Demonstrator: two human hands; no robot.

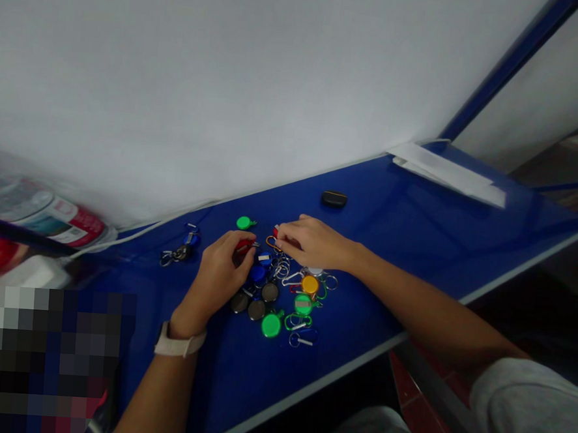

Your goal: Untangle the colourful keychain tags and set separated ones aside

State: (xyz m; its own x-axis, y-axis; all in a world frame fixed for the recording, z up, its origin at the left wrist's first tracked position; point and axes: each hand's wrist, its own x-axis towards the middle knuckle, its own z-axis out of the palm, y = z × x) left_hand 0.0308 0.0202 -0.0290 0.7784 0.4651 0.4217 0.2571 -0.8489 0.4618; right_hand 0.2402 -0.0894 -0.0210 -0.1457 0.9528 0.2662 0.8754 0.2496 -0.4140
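My left hand (224, 268), with a pale watch band at the wrist, has its fingers closed on a red badge reel (245, 245). My right hand (310, 240) pinches a small red item whose kind is mostly hidden by the fingers. Between and below the hands lies a pile of retractable badge reels with carabiners and split rings: a blue reel (257, 275), several black reels (269, 292), a yellow reel (309, 284), a green reel with a pale label (303, 304) and a plain green reel (271, 325). Another green reel (243, 223) lies just beyond my left hand.
On the blue table (365, 247), a small cluster of blue and dark reels (184, 246) lies to the left. A black oval case (334, 198) sits near the wall, with white papers (453, 174) at the far right. A clear plastic bottle (49, 211) lies at left.
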